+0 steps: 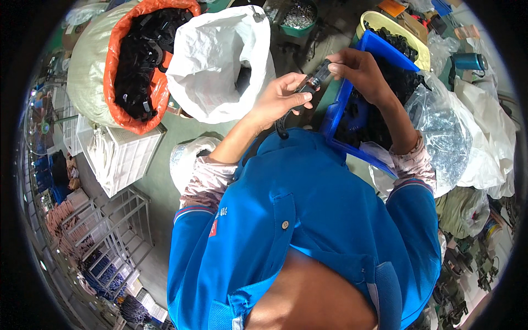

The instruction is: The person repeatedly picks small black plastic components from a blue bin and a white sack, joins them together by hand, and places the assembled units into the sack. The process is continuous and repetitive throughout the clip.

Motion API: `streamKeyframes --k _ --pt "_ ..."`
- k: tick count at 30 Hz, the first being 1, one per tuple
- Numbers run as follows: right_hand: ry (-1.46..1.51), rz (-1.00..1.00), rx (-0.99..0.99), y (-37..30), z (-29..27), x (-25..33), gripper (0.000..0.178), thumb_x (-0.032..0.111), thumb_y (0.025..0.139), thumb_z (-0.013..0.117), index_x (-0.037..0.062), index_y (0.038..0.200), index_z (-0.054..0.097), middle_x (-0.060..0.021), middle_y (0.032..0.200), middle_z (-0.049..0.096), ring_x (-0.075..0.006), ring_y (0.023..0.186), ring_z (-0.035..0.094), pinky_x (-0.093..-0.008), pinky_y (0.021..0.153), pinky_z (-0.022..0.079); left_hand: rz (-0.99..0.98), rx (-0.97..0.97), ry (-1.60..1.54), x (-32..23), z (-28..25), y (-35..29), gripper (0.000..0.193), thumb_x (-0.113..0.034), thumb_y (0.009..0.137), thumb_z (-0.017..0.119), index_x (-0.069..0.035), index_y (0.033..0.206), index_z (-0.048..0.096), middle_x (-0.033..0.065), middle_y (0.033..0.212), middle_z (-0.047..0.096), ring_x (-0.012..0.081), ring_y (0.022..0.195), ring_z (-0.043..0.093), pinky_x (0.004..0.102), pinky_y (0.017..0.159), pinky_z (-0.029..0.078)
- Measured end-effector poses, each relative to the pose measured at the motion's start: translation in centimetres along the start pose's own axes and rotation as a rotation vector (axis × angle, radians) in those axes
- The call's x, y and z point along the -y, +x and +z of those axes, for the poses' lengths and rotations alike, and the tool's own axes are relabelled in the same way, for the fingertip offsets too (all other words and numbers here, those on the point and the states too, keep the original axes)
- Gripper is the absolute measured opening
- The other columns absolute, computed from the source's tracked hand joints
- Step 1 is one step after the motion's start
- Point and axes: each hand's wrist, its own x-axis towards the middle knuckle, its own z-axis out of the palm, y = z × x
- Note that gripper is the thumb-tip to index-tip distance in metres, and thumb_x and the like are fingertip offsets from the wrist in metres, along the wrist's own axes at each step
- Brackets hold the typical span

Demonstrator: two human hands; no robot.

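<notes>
In front of my chest, my left hand (281, 99) is closed around a black curved part (314, 82) with a shiny metal piece near its upper end. A black hooked end (281, 127) hangs below that hand; I cannot tell if it belongs to the same part. My right hand (360, 71) pinches the upper end of the part between thumb and fingers. Beneath my right forearm stands a blue bin (336, 110) of black pieces. Left of my hands, a white sack (192, 71) gapes wide, with something dark inside.
An orange-lined sack (113, 71) full of black parts stands at the far left. Beyond my hands is a green tub (301, 31) of small metal pieces. A yellow bin (422, 55) holds more black parts. Clear plastic bags (440, 132) lie at right, and a white crate (129, 157) at left.
</notes>
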Motion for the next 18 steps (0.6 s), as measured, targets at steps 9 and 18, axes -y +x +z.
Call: streamKeyframes --k 9,18 --pt "0.073 0.045 0.047 0.2 0.1 -1.4 0.022 0.014 0.086 0.07 -0.0009 0.101 0.066 -0.002 0.083 0.063 -0.0086 0.072 0.057 -0.0234 0.068 0.046 0.001 -0.03 0.021 0.1 0.6 0.8 0.031 -0.013 0.091 0.065 -0.004 0.119 0.056 0.0052 0.109 0.067 0.0115 0.082 0.065 0.0228 0.062 0.048" --pt "0.135 0.017 0.051 0.0 1.0 -1.6 0.02 0.015 0.087 0.068 -0.002 0.098 0.066 -0.0044 0.087 0.066 -0.01 0.078 0.059 -0.0252 0.07 0.048 0.026 -0.057 0.111 -0.4 0.9 2.1 0.033 -0.013 0.091 0.066 -0.002 0.118 0.05 0.0082 0.1 0.069 0.0114 0.08 0.066 0.0221 0.06 0.049"
